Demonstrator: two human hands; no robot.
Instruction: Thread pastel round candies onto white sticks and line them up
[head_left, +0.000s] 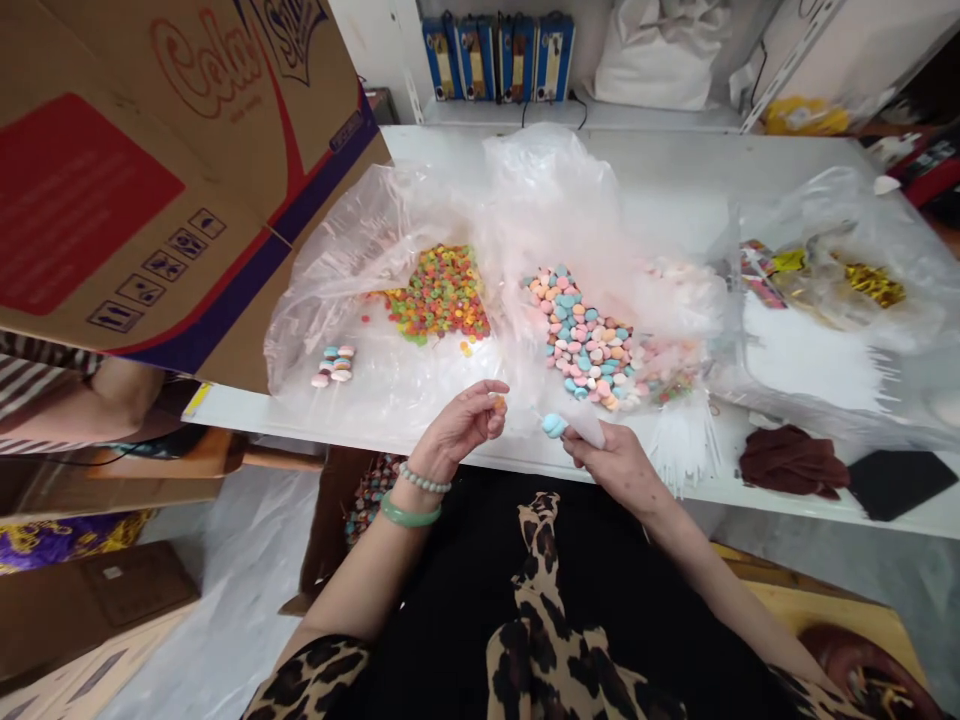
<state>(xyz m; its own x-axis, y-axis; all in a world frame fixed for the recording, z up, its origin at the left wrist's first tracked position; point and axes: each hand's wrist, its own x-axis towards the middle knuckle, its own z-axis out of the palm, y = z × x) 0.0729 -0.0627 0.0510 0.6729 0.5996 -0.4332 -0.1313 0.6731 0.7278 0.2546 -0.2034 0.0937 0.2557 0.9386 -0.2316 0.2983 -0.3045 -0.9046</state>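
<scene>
- Your L hand (463,425) pinches small orange piece (499,402)
- Your R hand (616,468) grips white slip (589,429), blue sweet (553,426) at its end nr table (251,408) edge, prob. part-done
- Sweet cluster (341,365) at L, prob. done; pastel pile (581,335) & ring pile (446,290) loose

"Cola" (206,62) in red outlined lettering on the big cardboard box (247,205), a row of five handling signs (163,264) below, paired arrows among them, a cut-off word on its purple badge (294,38) I can't make out
</scene>
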